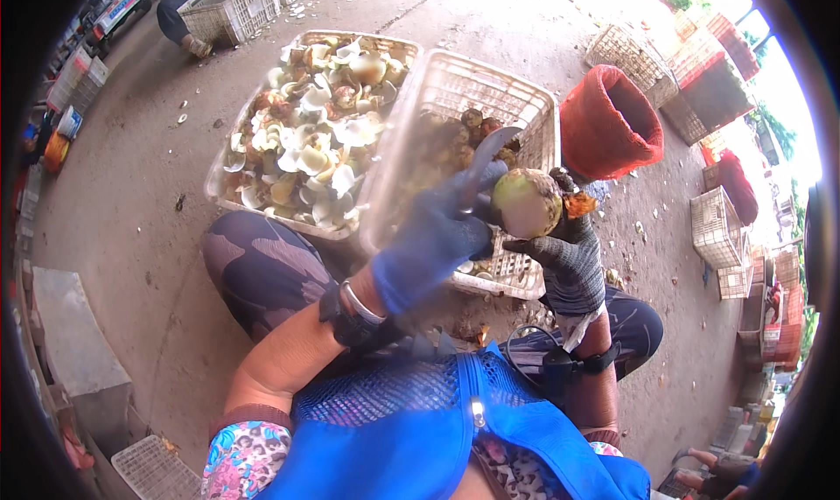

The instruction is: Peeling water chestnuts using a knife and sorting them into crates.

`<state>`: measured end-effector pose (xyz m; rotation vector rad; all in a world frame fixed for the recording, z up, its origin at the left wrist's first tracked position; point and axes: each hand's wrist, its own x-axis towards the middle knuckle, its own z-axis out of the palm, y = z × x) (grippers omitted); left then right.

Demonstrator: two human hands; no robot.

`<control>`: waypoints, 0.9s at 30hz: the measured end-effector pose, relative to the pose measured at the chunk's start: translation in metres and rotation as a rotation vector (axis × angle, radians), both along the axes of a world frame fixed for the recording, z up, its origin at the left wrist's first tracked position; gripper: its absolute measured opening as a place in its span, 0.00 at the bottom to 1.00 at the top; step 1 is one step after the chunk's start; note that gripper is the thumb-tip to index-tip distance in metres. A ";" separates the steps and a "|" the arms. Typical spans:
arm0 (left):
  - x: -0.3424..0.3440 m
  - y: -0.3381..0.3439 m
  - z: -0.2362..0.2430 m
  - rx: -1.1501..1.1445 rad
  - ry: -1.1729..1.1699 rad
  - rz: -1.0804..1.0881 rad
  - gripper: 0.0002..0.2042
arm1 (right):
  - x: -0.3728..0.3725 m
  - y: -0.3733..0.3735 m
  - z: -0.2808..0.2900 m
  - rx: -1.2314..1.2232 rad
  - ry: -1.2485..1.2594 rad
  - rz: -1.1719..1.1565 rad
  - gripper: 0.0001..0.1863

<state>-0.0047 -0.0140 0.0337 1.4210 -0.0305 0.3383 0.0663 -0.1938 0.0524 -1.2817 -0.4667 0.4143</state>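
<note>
My left hand [429, 242], in a blue glove, grips a curved knife [486, 160] whose blade arcs up over a white plastic crate [534, 106]. The hand is blurred. My right hand [569, 259], in a dark grey glove, holds a round greenish-brown fruit [526, 202] with a pale cut face, just right of the blade. Both hands hover above the crate's near edge, close together. A few dark round fruits [477, 124] lie inside that crate.
A second crate [229, 163] to the left is heaped with pale cut shells and husks. A red sack [604, 124] stands open at the right. More crates sit at the top and right edges. Another person's foot [194, 45] is at top left, a concrete block [74, 334] at left.
</note>
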 end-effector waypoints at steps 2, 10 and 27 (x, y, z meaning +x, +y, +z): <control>0.001 0.017 -0.004 0.514 -0.239 0.152 0.31 | -0.009 -0.010 0.009 0.021 0.365 0.144 0.49; -0.021 0.026 -0.006 0.750 -0.292 0.173 0.26 | -0.017 -0.011 -0.011 0.003 0.183 0.023 0.51; -0.050 0.029 -0.017 1.378 -0.273 0.183 0.28 | -0.024 -0.012 0.008 -0.100 0.362 0.183 0.50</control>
